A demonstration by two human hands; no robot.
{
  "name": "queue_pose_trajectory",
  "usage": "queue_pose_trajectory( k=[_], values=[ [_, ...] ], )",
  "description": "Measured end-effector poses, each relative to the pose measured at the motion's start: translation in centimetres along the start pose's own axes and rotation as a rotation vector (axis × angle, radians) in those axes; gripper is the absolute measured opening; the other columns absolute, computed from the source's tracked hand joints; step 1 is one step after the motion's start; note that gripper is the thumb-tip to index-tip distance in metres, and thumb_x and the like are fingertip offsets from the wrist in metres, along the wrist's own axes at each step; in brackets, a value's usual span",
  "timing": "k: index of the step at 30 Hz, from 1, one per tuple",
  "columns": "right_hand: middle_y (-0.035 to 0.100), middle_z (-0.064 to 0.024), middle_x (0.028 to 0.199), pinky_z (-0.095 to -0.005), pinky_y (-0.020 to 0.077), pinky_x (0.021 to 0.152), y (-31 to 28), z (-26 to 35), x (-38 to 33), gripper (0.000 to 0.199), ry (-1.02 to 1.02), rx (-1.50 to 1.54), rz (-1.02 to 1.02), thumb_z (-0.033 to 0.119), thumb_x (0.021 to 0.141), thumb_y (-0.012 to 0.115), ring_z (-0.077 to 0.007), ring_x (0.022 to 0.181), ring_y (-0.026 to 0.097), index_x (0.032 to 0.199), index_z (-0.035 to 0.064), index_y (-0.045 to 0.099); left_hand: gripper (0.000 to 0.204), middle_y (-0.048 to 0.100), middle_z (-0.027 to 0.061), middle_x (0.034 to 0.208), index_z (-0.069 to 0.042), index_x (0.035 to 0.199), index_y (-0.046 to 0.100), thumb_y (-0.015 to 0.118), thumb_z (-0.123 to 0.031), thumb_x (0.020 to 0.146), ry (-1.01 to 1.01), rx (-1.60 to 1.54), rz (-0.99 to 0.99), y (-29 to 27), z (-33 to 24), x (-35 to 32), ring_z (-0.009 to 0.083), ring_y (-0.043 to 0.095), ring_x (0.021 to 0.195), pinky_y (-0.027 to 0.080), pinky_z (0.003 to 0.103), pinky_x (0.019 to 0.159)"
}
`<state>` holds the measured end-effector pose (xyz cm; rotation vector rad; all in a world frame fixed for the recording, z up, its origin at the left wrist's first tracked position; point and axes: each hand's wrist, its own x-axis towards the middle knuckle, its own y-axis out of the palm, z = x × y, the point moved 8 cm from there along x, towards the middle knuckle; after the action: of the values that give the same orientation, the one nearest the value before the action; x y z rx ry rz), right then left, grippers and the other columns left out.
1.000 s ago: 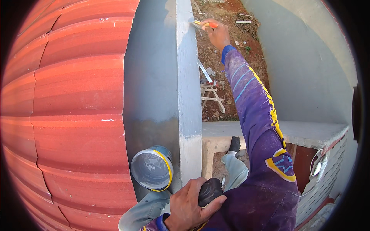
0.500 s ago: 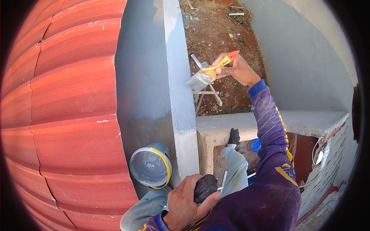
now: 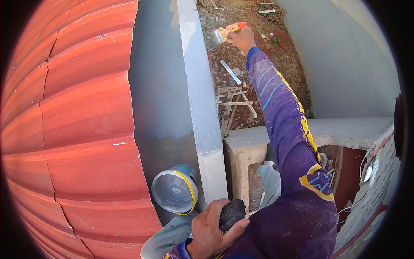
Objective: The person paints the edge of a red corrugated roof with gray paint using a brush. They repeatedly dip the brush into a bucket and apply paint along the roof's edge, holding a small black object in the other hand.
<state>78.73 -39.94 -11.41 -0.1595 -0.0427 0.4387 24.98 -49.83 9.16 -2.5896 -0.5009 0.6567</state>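
My right hand (image 3: 243, 39) is stretched far forward, its fingers closed round the handle of a paintbrush (image 3: 235, 28) with a yellow grip and red tip. The whitish bristles point left, just right of the far part of a narrow wall top (image 3: 199, 116) coated pale blue, with bare grey-white nearer me; contact cannot be made out. Close to my body, my left hand (image 3: 211, 226) is wrapped round a dark, rounded, lumpy thing (image 3: 233, 213) whose kind I cannot tell. A clear plastic bucket (image 3: 172, 192) with a yellow handle tilts in the grey channel left of the wall.
Red corrugated roofing (image 3: 86, 121) fills the left side. Right of the wall, far below, lies reddish ground with wooden trestles (image 3: 235, 103) and scraps. A concrete ledge (image 3: 345, 127) crosses at right, beside a grey wall (image 3: 345, 64) and a white cable (image 3: 362, 166). My legs straddle the wall.
My right hand has carried the brush forward and slightly left, away from me, straightening the arm. My left hand keeps its hold on the dark thing. The view has shifted slightly.
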Motion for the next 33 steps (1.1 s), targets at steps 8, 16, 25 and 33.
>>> queue_pose_trajectory(
  k=[8,16,25,33],
  values=[
    [0.068,-0.0244,0.126,-0.0478,0.0631,0.101,3.2,-1.5,-3.6,0.025,0.323,0.857,0.012,0.000,0.099,0.067,-0.0356,0.115,0.071,0.123,-0.0044,0.061,0.065,0.070,0.0236,0.098,-0.003,0.119,0.064,0.076,-0.058,0.088,-0.025,0.004,-0.026,-0.2,0.0,0.0,0.0469,0.070,0.089,0.054,0.052,0.079],
    [0.071,-0.0243,0.117,-0.0438,0.0674,0.088,-0.7,1.2,-6.6,0.027,0.154,0.551,0.021,0.000,0.097,0.069,-0.0333,0.101,0.076,0.120,-0.0084,0.059,0.061,0.070,0.0164,0.093,-0.001,0.116,0.061,0.084,-0.049,0.086,0.112,-0.016,-0.005,-0.5,-0.1,-0.1,0.0333,0.073,0.075,0.058,0.041,0.064],
    [0.072,-0.0205,0.111,-0.0401,0.0692,0.079,-3.0,0.4,-15.0,0.023,0.200,0.497,0.000,-0.003,0.094,0.071,-0.0301,0.094,0.077,0.115,-0.0056,0.063,0.061,0.070,0.0166,0.092,0.000,0.116,0.061,0.083,-0.049,0.087,0.152,-0.017,0.007,-0.4,-1.3,-1.0,0.0334,0.073,0.075,0.058,0.040,0.065],
    [0.072,-0.0192,0.109,-0.0387,0.0685,0.078,-3.3,-0.5,-16.6,0.026,0.247,0.685,0.003,0.000,0.092,0.075,-0.0292,0.092,0.077,0.116,-0.0045,0.064,0.064,0.068,0.0163,0.086,0.001,0.113,0.061,0.078,-0.056,0.090,0.205,-0.035,-0.005,0.6,-2.2,-1.8,0.0321,0.070,0.072,0.055,0.039,0.065]
  ],
)
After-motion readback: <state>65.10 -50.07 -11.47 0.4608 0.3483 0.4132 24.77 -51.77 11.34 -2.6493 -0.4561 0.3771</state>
